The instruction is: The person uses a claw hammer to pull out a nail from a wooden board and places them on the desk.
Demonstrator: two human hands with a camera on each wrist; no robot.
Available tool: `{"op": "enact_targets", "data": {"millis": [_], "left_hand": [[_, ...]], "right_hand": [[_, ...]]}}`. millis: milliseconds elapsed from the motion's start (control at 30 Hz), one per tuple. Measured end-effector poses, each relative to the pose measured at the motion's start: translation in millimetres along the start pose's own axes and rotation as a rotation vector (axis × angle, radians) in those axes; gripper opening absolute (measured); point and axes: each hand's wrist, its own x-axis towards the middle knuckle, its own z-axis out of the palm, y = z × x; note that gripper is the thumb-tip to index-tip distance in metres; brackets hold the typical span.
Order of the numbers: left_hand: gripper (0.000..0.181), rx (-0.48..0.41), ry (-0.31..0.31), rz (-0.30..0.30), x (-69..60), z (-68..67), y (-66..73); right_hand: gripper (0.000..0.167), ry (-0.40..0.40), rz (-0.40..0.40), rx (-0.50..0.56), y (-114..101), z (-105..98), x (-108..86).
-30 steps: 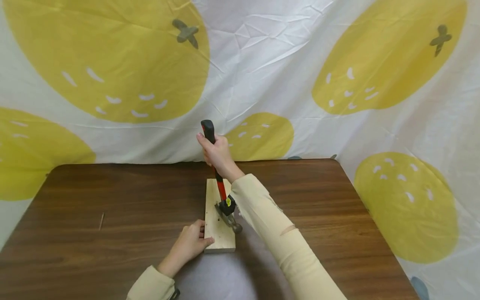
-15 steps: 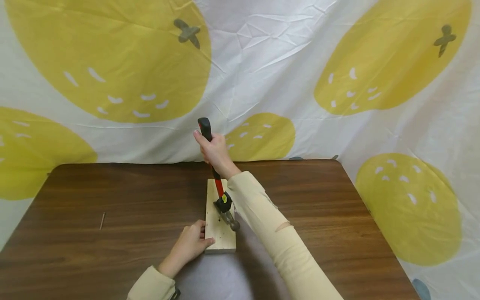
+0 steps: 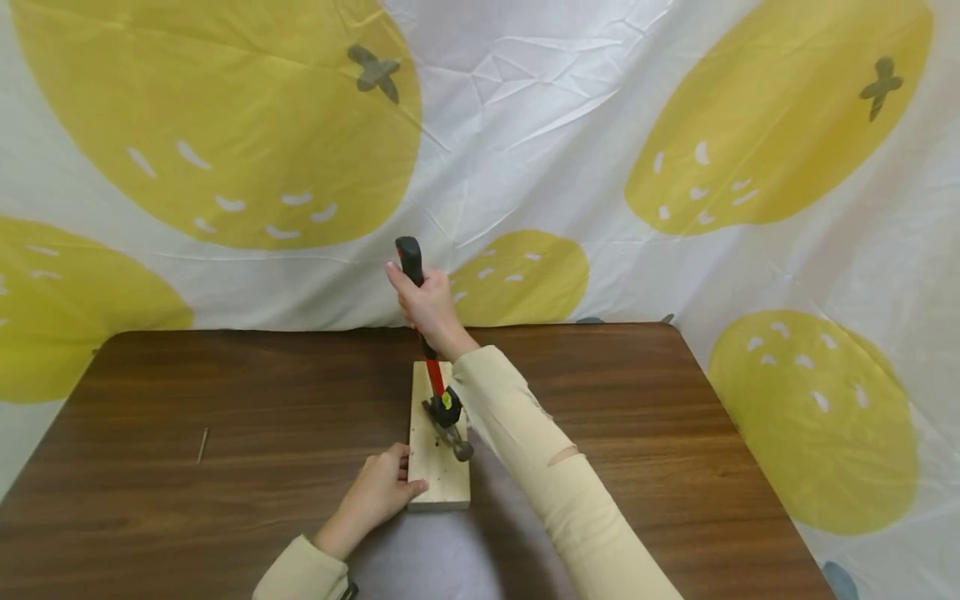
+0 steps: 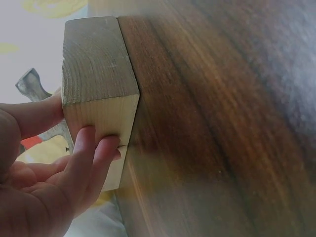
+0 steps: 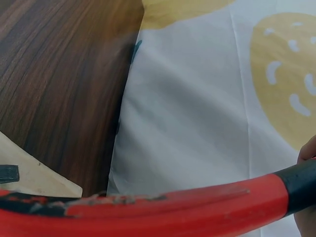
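A pale wooden board [image 3: 442, 482] with small dark spots lies lengthwise on the table. My left hand [image 3: 377, 490] holds its near left corner, thumb on the top face; in the left wrist view, fingertips [image 4: 85, 136] press the side of the board [image 4: 98, 59]. My right hand [image 3: 435, 310] grips the black upper handle of a hammer [image 3: 436, 377], which stands steeply, its metal head resting at the board's top. Its red shaft [image 5: 197, 207] crosses the right wrist view. Whether the claw holds a nail, I cannot tell.
A single thin nail [image 3: 202, 446] lies on the brown wood-grain table [image 3: 300, 400], left of the board. Behind the table's far edge hangs a white cloth [image 3: 517, 167] with yellow fruit shapes, which also runs down the right side.
My right hand and the hammer have shifted slightly left, the head sliding a little left over the board. My left hand and the board have stayed in place.
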Motion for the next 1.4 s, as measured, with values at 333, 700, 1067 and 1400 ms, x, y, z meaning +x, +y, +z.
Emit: {"op": "enact_targets", "data": {"millis": [333, 700, 1067, 1400], "left_hand": [[0.049, 0.011, 0.009, 0.005, -1.5, 2.0, -1.4], [0.05, 0.034, 0.021, -0.004, -2.6, -0.4, -0.7], [0.049, 0.047, 0.031, 0.02, -2.3, 1.3, -1.8], [0.052, 0.027, 0.007, -0.005, -1.4, 3.1, 0.0]], "right_hand": [[0.034, 0.001, -0.145, 0.108, -4, -5, -24.8], [0.042, -0.045, -0.355, 0.165, -8, -15, -61.3], [0.057, -0.039, -0.539, 0.126, -8, -21, -79.9], [0.027, -0.096, -0.697, 0.225, 57, -53, -65.3]]}}
